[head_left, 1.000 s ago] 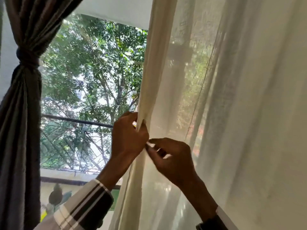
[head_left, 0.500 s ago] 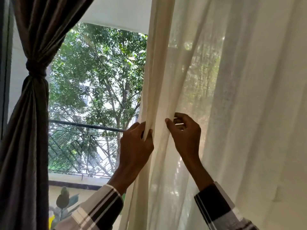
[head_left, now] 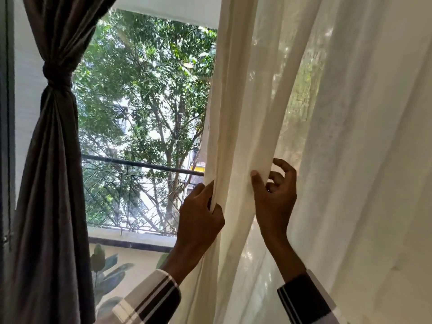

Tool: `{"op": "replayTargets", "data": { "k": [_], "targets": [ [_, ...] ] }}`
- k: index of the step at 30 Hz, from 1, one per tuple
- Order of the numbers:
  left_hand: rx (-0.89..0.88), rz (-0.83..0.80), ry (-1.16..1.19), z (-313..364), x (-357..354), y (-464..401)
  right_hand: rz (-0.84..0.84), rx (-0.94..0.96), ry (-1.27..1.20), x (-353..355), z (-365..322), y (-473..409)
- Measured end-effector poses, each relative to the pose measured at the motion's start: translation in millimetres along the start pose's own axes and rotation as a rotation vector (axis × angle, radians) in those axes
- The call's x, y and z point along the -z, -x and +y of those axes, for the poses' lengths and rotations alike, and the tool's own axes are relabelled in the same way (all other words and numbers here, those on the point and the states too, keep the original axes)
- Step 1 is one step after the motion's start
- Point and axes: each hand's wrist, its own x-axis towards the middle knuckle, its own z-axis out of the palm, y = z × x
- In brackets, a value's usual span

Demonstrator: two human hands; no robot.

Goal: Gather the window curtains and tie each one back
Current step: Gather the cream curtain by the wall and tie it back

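Cream sheer curtain [head_left: 339, 113] hangs down the right side of the window, both hands on its leading folds.

Left hand [head_left: 198, 218] grips the curtain's gathered edge, thumb and fingers wrapped round the bunched fabric just in front of the balcony railing [head_left: 140, 163]. Right hand [head_left: 274, 195] sits just beside it, thumb pressing a fold against curled fingers, pinching the cloth. Over on the left, the dark curtain [head_left: 51, 183] is already cinched by a knotted tie [head_left: 57, 74].
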Motion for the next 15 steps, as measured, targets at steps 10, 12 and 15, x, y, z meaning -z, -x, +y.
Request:
{"op": "replayTargets", "data": {
  "k": [10,12,15],
  "targets": [
    [0.085,-0.087,0.021,-9.6,-20.2,48.5,-0.152,0.133,0.325,19.3,47.6,74.9],
    [0.102,-0.101,0.037,-11.8,-24.8,59.4,-0.157,0.122,0.29,23.8,55.3,94.6],
    [0.123,-0.107,0.053,-16.9,-27.3,77.2,-0.133,0.044,0.2,29.7,64.2,120.2]
  ]
}}
